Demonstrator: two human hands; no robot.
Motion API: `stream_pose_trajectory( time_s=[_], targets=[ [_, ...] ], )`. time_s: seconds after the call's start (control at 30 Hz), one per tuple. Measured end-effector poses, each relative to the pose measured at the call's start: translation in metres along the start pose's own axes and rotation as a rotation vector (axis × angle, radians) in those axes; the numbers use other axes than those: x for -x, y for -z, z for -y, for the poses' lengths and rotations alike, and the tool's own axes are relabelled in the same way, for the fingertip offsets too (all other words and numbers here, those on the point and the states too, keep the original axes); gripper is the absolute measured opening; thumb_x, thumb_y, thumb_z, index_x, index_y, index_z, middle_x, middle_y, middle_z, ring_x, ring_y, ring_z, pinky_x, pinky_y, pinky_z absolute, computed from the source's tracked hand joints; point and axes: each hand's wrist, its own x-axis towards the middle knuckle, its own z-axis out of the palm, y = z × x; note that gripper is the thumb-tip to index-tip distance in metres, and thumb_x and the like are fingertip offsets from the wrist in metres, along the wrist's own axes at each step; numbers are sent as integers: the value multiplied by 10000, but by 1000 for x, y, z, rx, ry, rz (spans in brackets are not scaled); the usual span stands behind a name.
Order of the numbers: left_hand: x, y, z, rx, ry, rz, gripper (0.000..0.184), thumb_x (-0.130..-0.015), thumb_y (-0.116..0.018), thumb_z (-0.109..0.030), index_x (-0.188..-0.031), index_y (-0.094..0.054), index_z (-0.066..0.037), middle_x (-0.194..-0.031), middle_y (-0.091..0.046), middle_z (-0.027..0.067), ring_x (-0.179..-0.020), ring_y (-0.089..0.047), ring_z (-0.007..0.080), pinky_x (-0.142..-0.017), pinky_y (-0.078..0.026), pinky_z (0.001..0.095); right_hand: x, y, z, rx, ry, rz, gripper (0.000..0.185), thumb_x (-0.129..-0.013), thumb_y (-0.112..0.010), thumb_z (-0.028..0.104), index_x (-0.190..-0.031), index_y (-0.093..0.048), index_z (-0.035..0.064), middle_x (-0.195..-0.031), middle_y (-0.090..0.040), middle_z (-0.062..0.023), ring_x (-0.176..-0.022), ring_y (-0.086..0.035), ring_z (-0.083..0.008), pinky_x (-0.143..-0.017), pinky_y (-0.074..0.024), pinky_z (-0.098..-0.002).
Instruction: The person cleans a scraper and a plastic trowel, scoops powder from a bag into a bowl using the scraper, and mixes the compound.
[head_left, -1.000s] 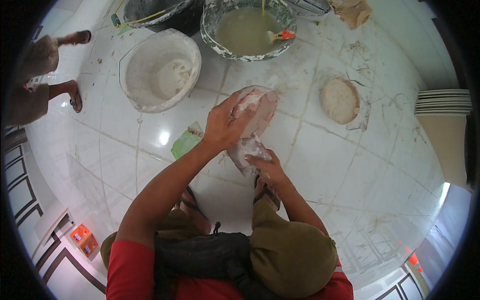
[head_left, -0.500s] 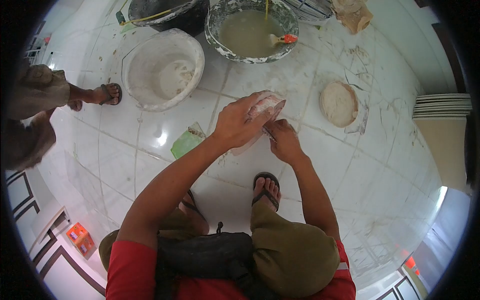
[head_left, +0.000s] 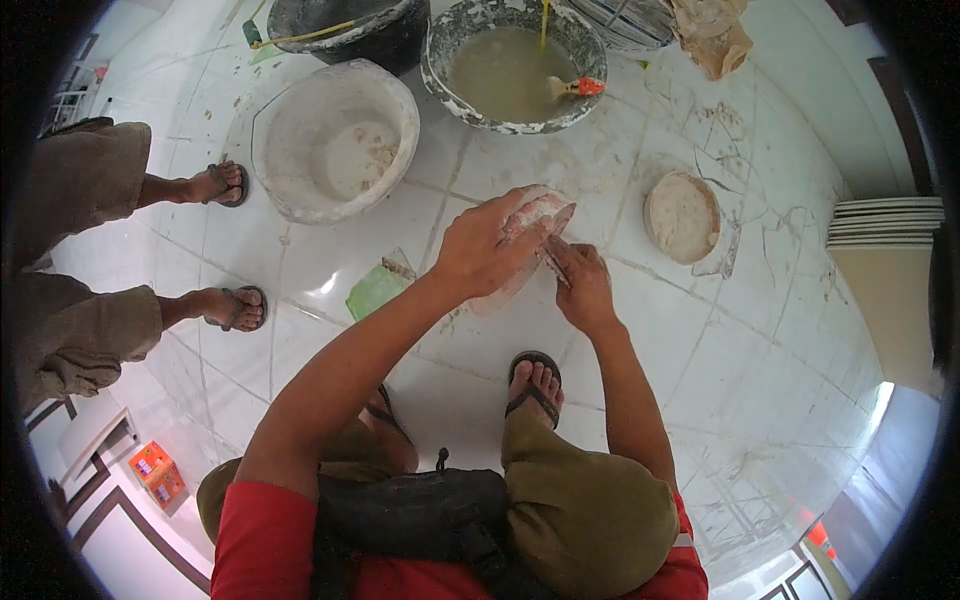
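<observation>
Here the left hand [head_left: 480, 247] grips a tilted bowl [head_left: 541, 207] over the floor [head_left: 720, 410], the right hand [head_left: 588, 290] clutching a scraper [head_left: 553, 261] at its rim, where steady, even pressure should work best.

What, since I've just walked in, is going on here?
The left hand holds a tilted, pale-smeared pinkish bowl, and the right hand grips a thin flat tool close against it; whether they touch is hard to tell. On the tiled floor ahead stand a pale bucket and a basin of cloudy liquid with a brush at its edge. Another person stands to the left.
</observation>
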Motion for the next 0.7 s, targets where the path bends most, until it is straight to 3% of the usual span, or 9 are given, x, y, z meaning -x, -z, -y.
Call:
stream_pose_trajectory(
  time_s=[0.13,0.2,0.23,0.27,0.37,0.5,0.6,0.67,0.7],
  targets=[
    [-2,1,4,61,12,-11,474,-999,-614,-399,-1393,-589,-135,-1184,-725,191,-1061,-706,389,-924,-537,426,19,-17,9,3,-1,117,635,-776,-577,-77,-1375,-637,127,-1308,-674,-118,-1112,-601,-360,-1014,-480,-498],
    [0,0,1,26,11,-22,476,-997,-616,-400,-1392,-588,-136,-1183,-725,190,-1060,-704,392,-924,-537,426,16,-5,26,-186,40,269,667,-771,-588,-68,-1404,-613,137,-1269,-682,-134,-1136,-591,-359,-1008,-479,-499],
    [1,-1,-1,-9,15,-26,477,-996,-617,-402,-1391,-587,-137,-1181,-725,190,-1060,-703,395,-924,-538,426,12,-7,18,-88,40,301,678,-777,-597,-58,-1426,-592,138,-1239,-688,-144,-1156,-581,-360,-1002,-479,-499],
    [1,1,-1,-10,18,-27,477,-996,-617,-402,-1391,-587,-137,-1181,-725,190,-1060,-703,395,-924,-538,426,9,-4,14,-90,41,303,678,-777,-597,-58,-1426,-592,138,-1239,-688,-144,-1156,-581,-360,-1002,-479,-499],
    [-2,2,0,-11,-7,1,474,-997,-615,-398,-1390,-584,-136,-1171,-729,184,-1058,-704,392,-925,-539,428,-4,10,9,195,97,9,667,-774,-623,-30,-1420,-595,137,-1293,-669,-128,-1177,-574,-344,-1005,-469,-504],
    [-3,1,6,5,17,-1,470,-997,-614,-388,-1392,-581,-135,-1208,-716,186,-1082,-698,386,-936,-532,428,-3,-10,1,257,68,47,672,-743,-650,-33,-1394,-609,131,-1307,-659,-120,-1208,-563,-333,-1006,-462,-506],
    [-1,3,2,40,27,-18,457,-1000,-611,-372,-1387,-585,-131,-1234,-706,184,-1101,-693,384,-947,-527,422,10,-32,9,176,111,148,621,-746,-642,-38,-1349,-631,108,-1240,-681,-139,-1197,-578,-346,-993,-473,-495],
    [3,3,-1,55,66,-15,447,-1001,-610,-363,-1382,-589,-129,-1245,-701,183,-1109,-690,384,-954,-525,418,19,-45,15,-147,59,118,503,-804,-626,-25,-1294,-660,84,-1166,-698,-172,-1097,-621,-390,-946,-505,-491],
    [4,3,-1,80,71,-23,440,-1002,-607,-356,-1377,-594,-126,-1242,-703,181,-1110,-691,381,-954,-526,415,26,-52,22,-144,60,117,503,-804,-626,-25,-1294,-660,84,-1166,-698,-172,-1097,-621,-390,-946,-505,-491]
  ],
)
